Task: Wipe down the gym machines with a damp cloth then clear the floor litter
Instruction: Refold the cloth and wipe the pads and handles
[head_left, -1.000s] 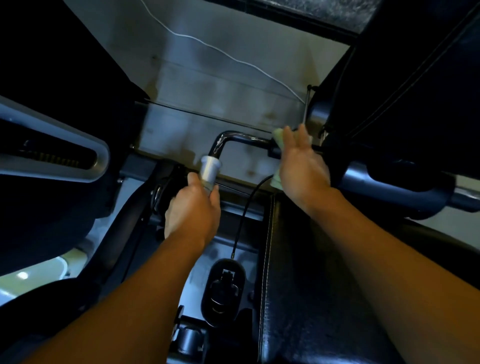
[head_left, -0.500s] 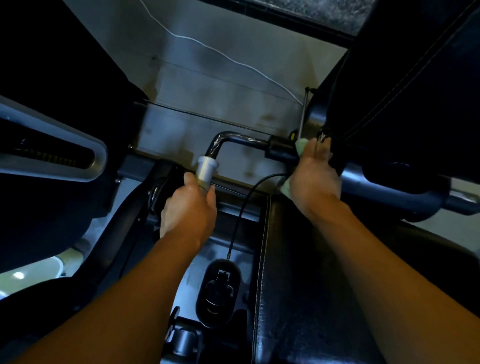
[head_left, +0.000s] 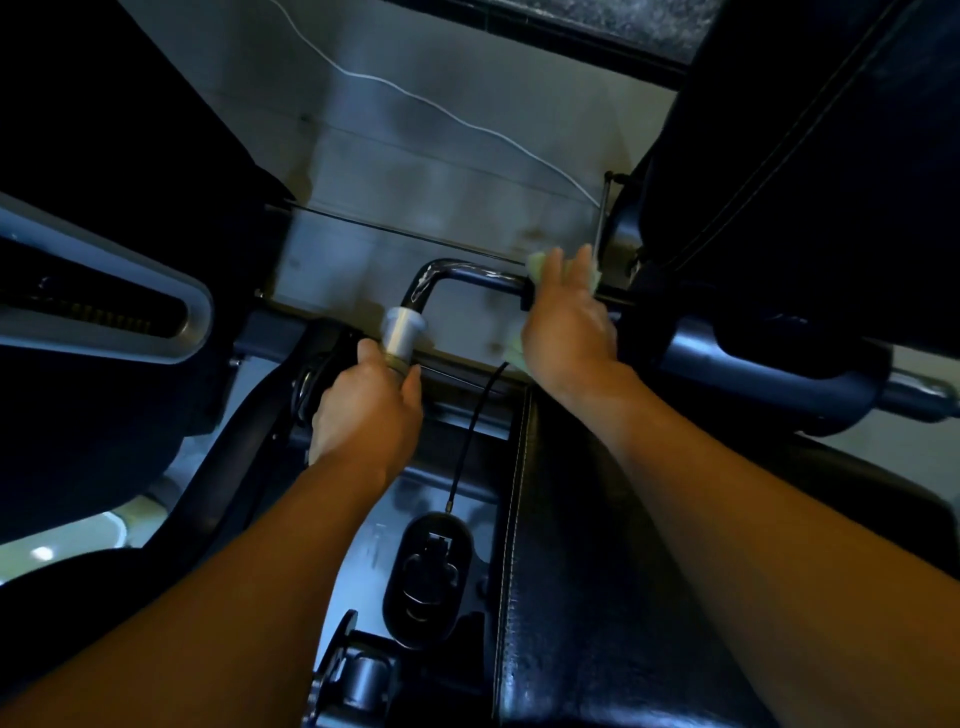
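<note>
A bent chrome handle bar (head_left: 457, 275) of the gym machine runs across the middle, with a silver collar (head_left: 401, 332) at its lower end. My left hand (head_left: 366, 410) grips the handle just below that collar. My right hand (head_left: 569, 317) presses a pale green cloth (head_left: 540, 265) onto the bar where it meets the black joint; the fingers lie fairly straight over the cloth. A corner of the cloth hangs out below the palm.
A black padded seat (head_left: 649, 571) with white stitching lies under my right forearm. A black back pad (head_left: 831, 156) rises at the right over a dark roller tube (head_left: 753, 374). A grey machine frame (head_left: 104, 322) is at the left. A thin black cable (head_left: 467, 431) leads down to an adjustment knob (head_left: 428, 577). A white wire crosses the floor.
My right hand with the cloth has slid back to the left along the bar, away from the black pad. My left hand keeps its grip on the handle.
</note>
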